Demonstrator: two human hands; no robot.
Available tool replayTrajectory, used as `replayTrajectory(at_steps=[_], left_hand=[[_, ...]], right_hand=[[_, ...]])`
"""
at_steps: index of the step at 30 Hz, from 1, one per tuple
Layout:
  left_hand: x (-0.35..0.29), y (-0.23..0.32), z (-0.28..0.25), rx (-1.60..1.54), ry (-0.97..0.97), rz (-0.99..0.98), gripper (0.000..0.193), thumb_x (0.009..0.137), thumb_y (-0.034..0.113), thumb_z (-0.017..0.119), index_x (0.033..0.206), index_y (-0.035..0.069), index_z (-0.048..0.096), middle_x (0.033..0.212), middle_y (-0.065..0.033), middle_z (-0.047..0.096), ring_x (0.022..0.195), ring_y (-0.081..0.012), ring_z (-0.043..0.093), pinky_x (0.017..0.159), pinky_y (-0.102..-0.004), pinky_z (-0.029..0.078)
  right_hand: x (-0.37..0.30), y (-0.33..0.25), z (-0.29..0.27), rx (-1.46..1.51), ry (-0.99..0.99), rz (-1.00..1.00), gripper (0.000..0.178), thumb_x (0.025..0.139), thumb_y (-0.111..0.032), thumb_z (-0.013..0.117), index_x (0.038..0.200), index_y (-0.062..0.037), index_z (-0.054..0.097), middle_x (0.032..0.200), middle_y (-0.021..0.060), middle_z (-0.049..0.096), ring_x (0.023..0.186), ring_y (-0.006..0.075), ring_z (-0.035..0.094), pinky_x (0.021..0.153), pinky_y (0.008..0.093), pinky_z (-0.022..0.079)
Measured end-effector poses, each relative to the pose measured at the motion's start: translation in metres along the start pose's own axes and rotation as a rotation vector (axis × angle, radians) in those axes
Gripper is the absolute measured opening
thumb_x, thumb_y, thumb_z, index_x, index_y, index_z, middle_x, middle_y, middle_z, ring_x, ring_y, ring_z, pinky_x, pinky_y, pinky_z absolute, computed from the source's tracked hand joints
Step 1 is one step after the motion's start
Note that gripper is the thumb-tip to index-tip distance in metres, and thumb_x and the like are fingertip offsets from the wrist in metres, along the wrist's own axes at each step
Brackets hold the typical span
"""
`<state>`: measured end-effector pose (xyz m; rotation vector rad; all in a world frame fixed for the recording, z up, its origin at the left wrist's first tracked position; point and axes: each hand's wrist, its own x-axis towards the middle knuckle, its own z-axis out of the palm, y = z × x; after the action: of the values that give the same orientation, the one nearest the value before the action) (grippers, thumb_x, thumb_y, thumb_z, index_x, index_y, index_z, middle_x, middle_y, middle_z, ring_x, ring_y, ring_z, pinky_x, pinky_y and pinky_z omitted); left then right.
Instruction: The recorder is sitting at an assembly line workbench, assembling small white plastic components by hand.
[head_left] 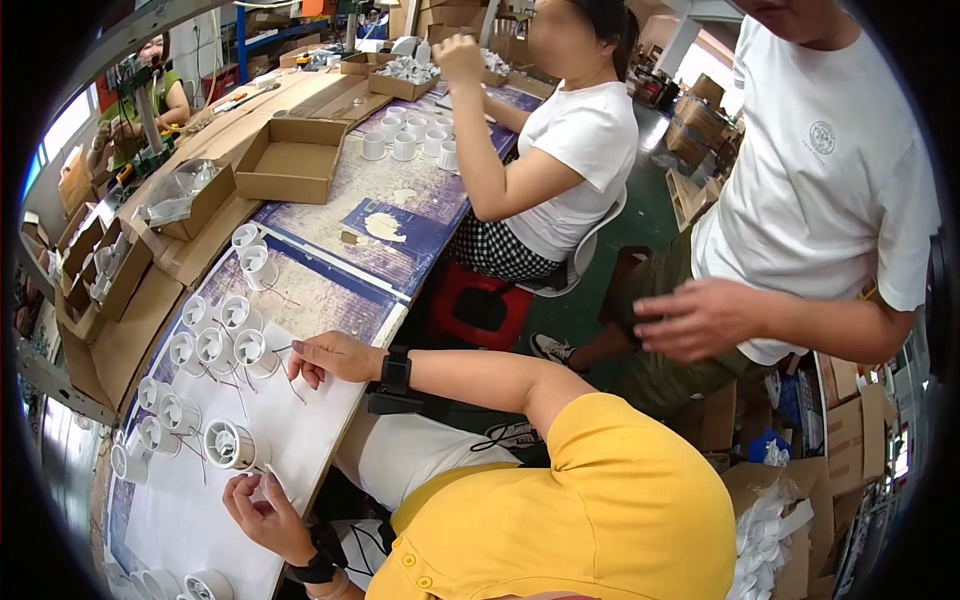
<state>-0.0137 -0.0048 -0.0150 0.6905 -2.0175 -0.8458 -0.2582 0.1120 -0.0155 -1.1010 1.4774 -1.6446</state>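
White hollow cylindrical fitting (235, 445), open-ended, with pale inner parts: lying on its side on a white paper sheet (175, 515) over the blue-purple patterned bench (340, 290), just beside the left hand.

Left hand (266, 512): below the fitting; fingers loosely curled; whether they meet or pinch anything, cannot tell.

Right hand (335, 358): palm down near the bench edge, just beside a second white cylinder (255, 352) with thin reddish-brown wires (301, 397); fingers bent; whether clamped on a wire, cannot tell. Black wristwatch (396, 370) above this hand.

Similar white cylinders (178, 413): loose groups to the left, several trailing wires.

Farther along: shallow brown cardboard tray (290, 160); brown box with clear plastic bags (190, 205); white cups (404, 146), clustered.

Alongside: seated co-worker in a white T-shirt (590, 130); standing person in a white T-shirt (815, 190); red plastic stool (470, 300).
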Motion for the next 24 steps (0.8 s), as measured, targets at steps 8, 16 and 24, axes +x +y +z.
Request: replayTrajectory(at_steps=[8, 16, 24], left_hand=[[-0.007, -0.024, -0.003, 0.011, 0.032, 0.026, 0.01, 0.088, 0.009, 0.062, 0.09, 0.0, 0.057, 0.103, -0.0069, 0.054, 0.074, -0.0126, 0.052, 0.05, -0.0236, 0.035], [-0.008, -0.017, -0.007, 0.059, 0.039, 0.041, 0.011, 0.089, 0.011, 0.061, 0.09, 0.0, 0.057, 0.103, -0.0069, 0.054, 0.072, -0.0126, 0.052, 0.05, -0.0242, 0.035], [-0.002, -0.013, 0.0, 0.032, 0.031, 0.028, 0.01, 0.088, 0.01, 0.061, 0.089, 0.001, 0.058, 0.103, -0.0068, 0.055, 0.073, -0.0128, 0.053, 0.052, -0.0239, 0.037]], right_hand=[[-0.001, 0.003, 0.009, 0.029, -0.006, 0.003, 0.054, 0.102, -0.045, 0.033, 0.087, -0.0037, 0.065, 0.061, 0.0, 0.056, 0.058, 0.0072, 0.05, 0.059, 0.0224, 0.041], [-0.002, 0.005, 0.009, 0.005, -0.037, 0.027, 0.052, 0.103, -0.041, 0.032, 0.093, -0.0027, 0.065, 0.066, 0.0, 0.056, 0.063, 0.0072, 0.052, 0.063, 0.0225, 0.042], [0.005, 0.01, -0.001, -0.003, -0.038, 0.023, 0.051, 0.103, -0.039, 0.032, 0.095, -0.002, 0.065, 0.068, 0.0006, 0.057, 0.064, 0.0074, 0.053, 0.064, 0.022, 0.043]])
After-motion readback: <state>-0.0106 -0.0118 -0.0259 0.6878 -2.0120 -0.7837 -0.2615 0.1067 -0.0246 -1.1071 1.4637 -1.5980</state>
